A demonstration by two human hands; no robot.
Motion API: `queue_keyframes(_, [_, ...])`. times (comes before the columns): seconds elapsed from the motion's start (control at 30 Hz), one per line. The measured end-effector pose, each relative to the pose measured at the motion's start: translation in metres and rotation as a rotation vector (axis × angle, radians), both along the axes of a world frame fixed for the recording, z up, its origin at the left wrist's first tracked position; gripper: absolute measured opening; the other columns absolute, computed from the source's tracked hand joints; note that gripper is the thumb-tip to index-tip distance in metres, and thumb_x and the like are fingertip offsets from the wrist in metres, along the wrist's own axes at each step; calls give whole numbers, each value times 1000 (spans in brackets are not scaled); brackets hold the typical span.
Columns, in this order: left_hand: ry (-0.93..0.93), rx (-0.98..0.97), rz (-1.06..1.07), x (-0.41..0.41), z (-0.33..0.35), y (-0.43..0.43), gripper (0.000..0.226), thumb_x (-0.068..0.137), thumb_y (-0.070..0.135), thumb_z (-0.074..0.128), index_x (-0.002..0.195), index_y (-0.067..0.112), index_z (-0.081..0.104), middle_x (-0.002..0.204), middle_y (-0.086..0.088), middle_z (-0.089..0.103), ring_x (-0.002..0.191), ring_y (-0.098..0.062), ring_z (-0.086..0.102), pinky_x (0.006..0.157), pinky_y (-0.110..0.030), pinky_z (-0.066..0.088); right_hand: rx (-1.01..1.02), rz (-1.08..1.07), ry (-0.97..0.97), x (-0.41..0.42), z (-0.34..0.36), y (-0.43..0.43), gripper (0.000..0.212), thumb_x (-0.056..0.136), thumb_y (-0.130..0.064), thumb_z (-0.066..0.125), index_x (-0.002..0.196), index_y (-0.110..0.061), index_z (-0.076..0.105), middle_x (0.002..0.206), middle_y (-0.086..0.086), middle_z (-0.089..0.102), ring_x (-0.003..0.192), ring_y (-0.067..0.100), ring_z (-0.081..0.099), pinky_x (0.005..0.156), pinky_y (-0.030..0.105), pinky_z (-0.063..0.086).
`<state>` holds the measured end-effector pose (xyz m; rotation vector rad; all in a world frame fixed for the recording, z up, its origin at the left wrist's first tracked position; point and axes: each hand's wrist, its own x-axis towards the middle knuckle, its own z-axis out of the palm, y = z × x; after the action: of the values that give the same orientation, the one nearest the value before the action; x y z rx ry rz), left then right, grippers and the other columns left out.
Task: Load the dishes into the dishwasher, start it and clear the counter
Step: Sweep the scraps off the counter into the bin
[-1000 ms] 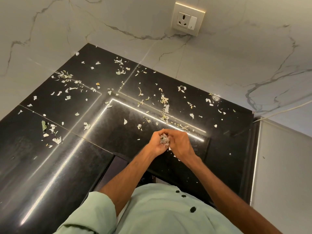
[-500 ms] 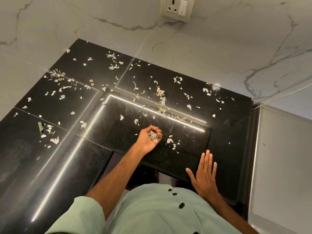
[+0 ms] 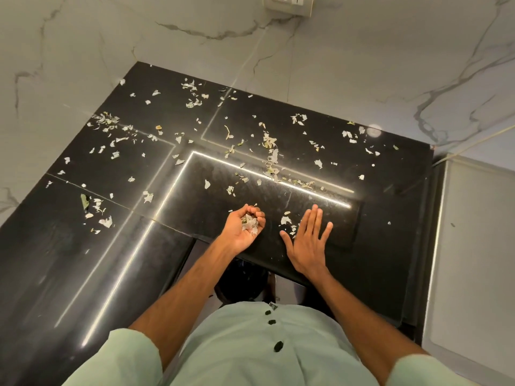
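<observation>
A black stone counter (image 3: 390, 246) fills the corner and is strewn with several pale peel and leaf scraps (image 3: 270, 151). My left hand (image 3: 243, 228) is turned palm up over the counter's front edge, its fingers curled round a small heap of gathered scraps (image 3: 250, 224). My right hand (image 3: 308, 240) lies flat on the counter beside it, fingers straight and spread, touching a few loose scraps (image 3: 287, 222) at its left side. No dishes or dishwasher are in view.
Marble walls (image 3: 362, 65) close the counter at the back and left, with a wall socket (image 3: 289, 4) at the top. A white appliance top (image 3: 473, 246) adjoins the counter on the right, a cable (image 3: 473, 142) running behind it. More scraps (image 3: 97, 210) lie on the left.
My hands were together over the scraps, then parted. My right hand has slid forward flat on the counter towards the loose scraps. My left hand stays cupped round its heap.
</observation>
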<state>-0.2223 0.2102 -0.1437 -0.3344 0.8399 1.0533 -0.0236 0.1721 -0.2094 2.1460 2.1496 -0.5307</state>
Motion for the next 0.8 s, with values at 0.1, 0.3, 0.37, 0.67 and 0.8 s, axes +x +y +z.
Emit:
queue_keyframes(0.1, [9,22,33,-4,6,-3,37,108,24,37,76,10,51,75,-3,49,66,-16,52,58,-26,50,-31,52,47,-28,2,27,99,98,-74,16,159,2,-5,167,20,-16,155,33,-17,121,66,-1])
queue_keyframes(0.3, [2,58,87,-22,16,-2,36,108,23,37,78,10,51,75,-3,51,67,-16,51,58,-27,50,108,32,427,-4,9,63,79,105,-56,31,162,-13,-4,170,6,-7,156,18,-8,127,51,9])
queue_keyframes(0.37, [5,55,102,-27,16,-2,36,108,23,37,78,11,51,75,-3,51,67,-16,51,58,-26,50,78,64,461,9,7,71,77,106,-54,32,162,-15,-4,170,4,-7,156,15,-8,128,50,9])
queue_keyframes(0.67, [-34,59,116,-25,10,-2,37,109,22,37,77,10,52,72,-5,53,67,-17,54,61,-26,51,-32,689,220,-9,6,19,70,110,-52,23,161,-17,-10,168,-4,-21,154,12,-19,128,47,5])
queue_keyframes(0.8, [-62,50,113,-23,5,-3,38,108,23,37,76,10,53,73,-4,53,66,-17,53,59,-27,51,63,586,96,20,24,-7,72,109,-48,28,161,-15,-9,169,0,-19,156,18,-16,127,53,1])
